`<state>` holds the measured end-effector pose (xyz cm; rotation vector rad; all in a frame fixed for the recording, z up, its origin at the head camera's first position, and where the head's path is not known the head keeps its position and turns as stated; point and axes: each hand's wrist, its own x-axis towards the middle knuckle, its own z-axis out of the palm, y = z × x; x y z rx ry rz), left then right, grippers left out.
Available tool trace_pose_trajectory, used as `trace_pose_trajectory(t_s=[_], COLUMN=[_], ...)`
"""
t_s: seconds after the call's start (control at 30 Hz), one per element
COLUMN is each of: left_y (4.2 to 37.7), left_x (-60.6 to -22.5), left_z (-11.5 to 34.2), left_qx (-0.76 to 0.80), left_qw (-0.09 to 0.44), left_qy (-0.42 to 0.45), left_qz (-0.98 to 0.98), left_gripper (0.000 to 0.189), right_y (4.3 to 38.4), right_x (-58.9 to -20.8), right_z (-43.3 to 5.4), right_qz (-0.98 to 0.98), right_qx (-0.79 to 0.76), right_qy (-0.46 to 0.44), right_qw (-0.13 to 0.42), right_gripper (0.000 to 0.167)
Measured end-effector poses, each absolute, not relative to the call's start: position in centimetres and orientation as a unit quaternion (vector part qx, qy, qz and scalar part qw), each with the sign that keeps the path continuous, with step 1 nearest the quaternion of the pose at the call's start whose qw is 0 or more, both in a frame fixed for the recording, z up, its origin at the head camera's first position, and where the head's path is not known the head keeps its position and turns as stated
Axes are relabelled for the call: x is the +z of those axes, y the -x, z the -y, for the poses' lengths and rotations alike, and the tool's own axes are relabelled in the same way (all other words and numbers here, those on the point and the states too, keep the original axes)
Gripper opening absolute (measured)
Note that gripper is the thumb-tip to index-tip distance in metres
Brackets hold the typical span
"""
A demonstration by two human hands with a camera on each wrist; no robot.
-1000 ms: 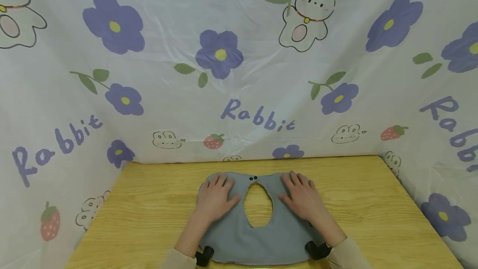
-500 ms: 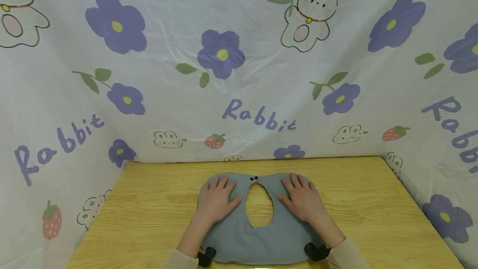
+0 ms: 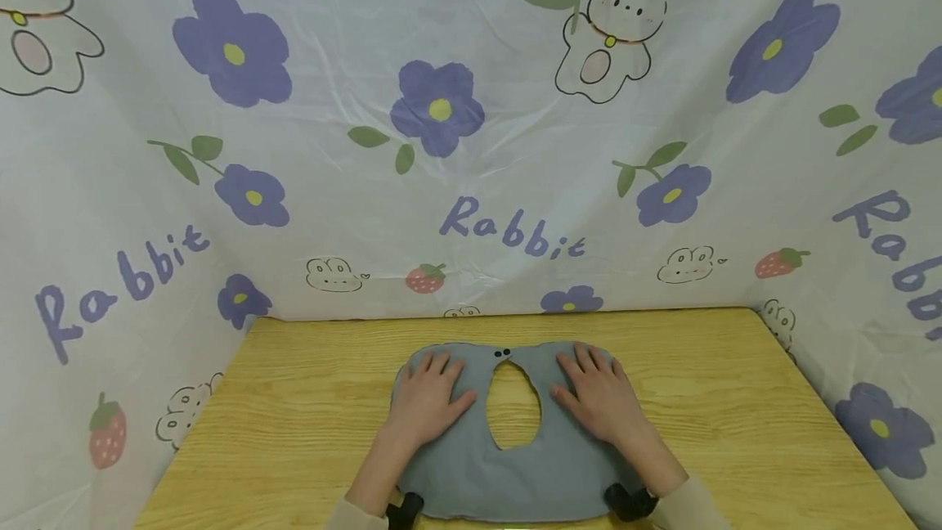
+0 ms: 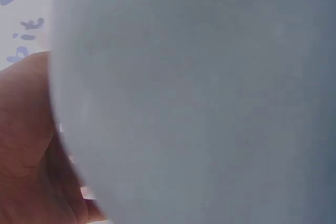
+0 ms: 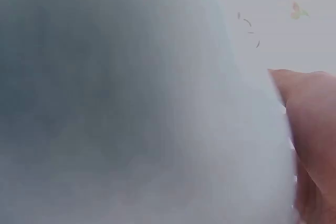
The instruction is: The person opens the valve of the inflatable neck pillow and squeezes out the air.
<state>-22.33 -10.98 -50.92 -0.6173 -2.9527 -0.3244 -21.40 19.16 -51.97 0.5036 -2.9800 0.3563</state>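
A grey-blue bib (image 3: 515, 481) lies flat near the table's front edge, its oval neck opening in the middle. Two dark snaps (image 3: 502, 353) sit side by side at the top of that opening, where the two ends meet. My left hand (image 3: 423, 401) rests with spread, straight fingers on the bib's upper left part. On the upper right part my right hand (image 3: 603, 397) lies the same way. Blurred grey-blue cloth (image 4: 184, 103) fills most of the left wrist view, and similar cloth (image 5: 131, 103) fills the right wrist view. The palms' undersides are hidden in the head view.
The wood-grain table (image 3: 736, 415) extends to both sides of the bib. A white curtain (image 3: 324, 211) printed with flowers and rabbits stands behind it and along its left and right sides. Black wrist devices (image 3: 631, 502) sit at both wrists, over the bib's lower corners.
The head view drifts slightly, so the whole scene sits a little further right. Both hands stay in place on the bib.
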Motion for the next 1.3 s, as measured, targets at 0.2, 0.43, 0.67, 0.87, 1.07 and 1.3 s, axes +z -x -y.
trace_pose_trajectory(t_s=[0.2,0.43,0.67,0.87,1.07,1.3], left_y=[21.2,19.6,18.8,18.7,18.6,18.6], left_x=[-49.8,-48.8,-49.3,-49.9,-50.2,-50.7], left_z=[11.2,11.0,10.8,10.9,11.0,11.0], left_qx=[-0.103,-0.083,-0.092,-0.099,-0.102,-0.1], left_qw=[0.064,0.058,0.041,0.037,0.039,0.032], left_qy=[0.207,0.216,0.22,0.223,0.223,0.218], left_qz=[0.971,0.971,0.97,0.969,0.969,0.97], left_gripper=[0.054,0.054,0.054,0.053,0.052,0.052], right_y=[20.4,18.7,17.9,17.9,17.9,17.8], right_x=[-51.0,-50.5,-51.0,-51.8,-52.1,-52.4], right_z=[-18.9,-18.6,-18.7,-18.8,-18.8,-18.9], right_qz=[0.976,0.977,0.979,0.979,0.979,0.979], right_qx=[0.125,0.095,0.101,0.099,0.098,0.096], right_qy=[-0.167,-0.177,-0.17,-0.169,-0.172,-0.171], right_qw=[0.056,0.063,0.047,0.049,0.056,0.048], right_gripper=[0.058,0.06,0.06,0.06,0.059,0.059])
